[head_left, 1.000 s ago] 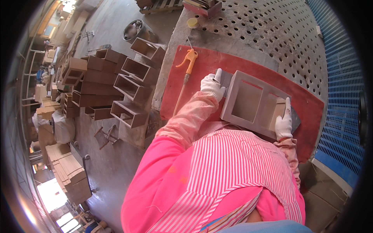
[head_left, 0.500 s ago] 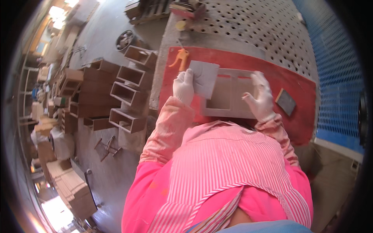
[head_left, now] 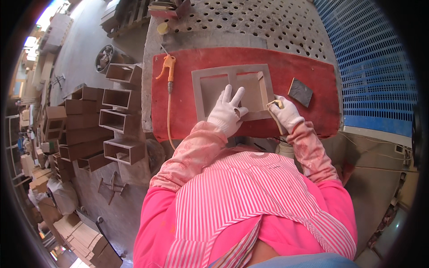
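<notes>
The grey-brown frame [head_left: 199, 96] is lying flat in the middle of the red cloth [head_left: 313, 123], its two openings facing up. At its six o'clock, the left hand [head_left: 227, 114] is spreading its fingers over the near edge, gripping nothing; whether it is touching is hard to tell. Half a second ago it was holding up a grey sheet. At four o'clock, the right hand [head_left: 287, 114], open over the frame then, is now pinching a thin pale strip [head_left: 277, 123] by the near corner, perhaps that sheet seen edge-on. The left hand thus seems to be freed for steadying, the right for working the edge. Farther out, a dark block [head_left: 300, 92] is lying at three o'clock and an orange air gun [head_left: 168, 67] at ten, while the holed tabletop [head_left: 277, 27] is stretching toward twelve.
</notes>
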{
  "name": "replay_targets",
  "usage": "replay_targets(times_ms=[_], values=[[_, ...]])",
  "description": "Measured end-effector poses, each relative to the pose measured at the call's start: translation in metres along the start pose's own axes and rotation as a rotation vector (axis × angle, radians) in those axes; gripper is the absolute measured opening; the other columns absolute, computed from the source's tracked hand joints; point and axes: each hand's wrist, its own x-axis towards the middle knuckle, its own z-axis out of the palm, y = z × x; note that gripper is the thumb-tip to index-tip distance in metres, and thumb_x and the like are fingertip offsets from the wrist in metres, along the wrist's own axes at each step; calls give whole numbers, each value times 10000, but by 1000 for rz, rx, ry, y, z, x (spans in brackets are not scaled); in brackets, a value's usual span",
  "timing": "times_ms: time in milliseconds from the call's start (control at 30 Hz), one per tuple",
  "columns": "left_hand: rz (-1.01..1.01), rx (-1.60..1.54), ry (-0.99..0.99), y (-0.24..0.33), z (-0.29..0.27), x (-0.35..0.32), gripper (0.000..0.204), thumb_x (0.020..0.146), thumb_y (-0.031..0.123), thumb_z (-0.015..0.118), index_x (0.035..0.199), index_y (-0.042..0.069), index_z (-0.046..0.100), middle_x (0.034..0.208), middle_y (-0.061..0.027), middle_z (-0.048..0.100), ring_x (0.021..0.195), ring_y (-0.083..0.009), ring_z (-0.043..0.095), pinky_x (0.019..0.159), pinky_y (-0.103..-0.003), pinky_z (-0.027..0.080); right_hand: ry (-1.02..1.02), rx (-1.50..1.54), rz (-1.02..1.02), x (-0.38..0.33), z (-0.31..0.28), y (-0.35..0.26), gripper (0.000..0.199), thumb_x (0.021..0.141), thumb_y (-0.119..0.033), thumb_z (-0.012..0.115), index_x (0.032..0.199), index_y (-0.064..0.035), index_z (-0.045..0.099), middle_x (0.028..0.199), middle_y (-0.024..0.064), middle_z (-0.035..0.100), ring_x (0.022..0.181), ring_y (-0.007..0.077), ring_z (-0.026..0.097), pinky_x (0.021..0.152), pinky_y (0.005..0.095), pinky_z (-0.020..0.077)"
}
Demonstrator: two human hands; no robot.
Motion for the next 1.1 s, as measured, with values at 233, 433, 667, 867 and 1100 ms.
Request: replay_targets(times_ms=[233,433,667,867,1100], values=[[-66,39,-50,5,6,10,389,919,383,773,1273,226,742,1748,-140,297,1567,-533,263,1271,-557,337,95,161,-5,132,12,-31,377,957,-258,813,1259,-46,738,1062,40,773,947,130,701,846,330,573],[-74,49,32,10,11,12,415,919,463,768,1228,186,762,1729,-145,341,1554,-531,280,1288,-562,300,7,264,124,23,17,10,326,947,-208,825,1205,-23,750,1073,63,777,976,129,701,878,317,577],[-85,20,29,11,10,13,400,921,448,772,1221,184,765,1723,-148,345,1553,-535,279,1280,-559,320,142,110,45,107,17,-24,319,943,-279,821,1142,-35,770,951,52,791,850,149,727,805,336,584],[-86,36,37,13,9,15,386,912,415,788,1213,174,765,1723,-158,329,1552,-547,278,1267,-568,343,195,243,84,93,28,-14,302,996,-342,769,1136,-75,779,957,40,783,844,161,717,771,345,572],[-81,-9,-1,11,8,15,389,916,406,789,1214,159,755,1740,-169,279,1564,-561,248,1231,-574,405,103,269,60,36,19,24,215,997,-149,747,1179,-33,750,1045,33,781,957,118,714,895,308,582]])
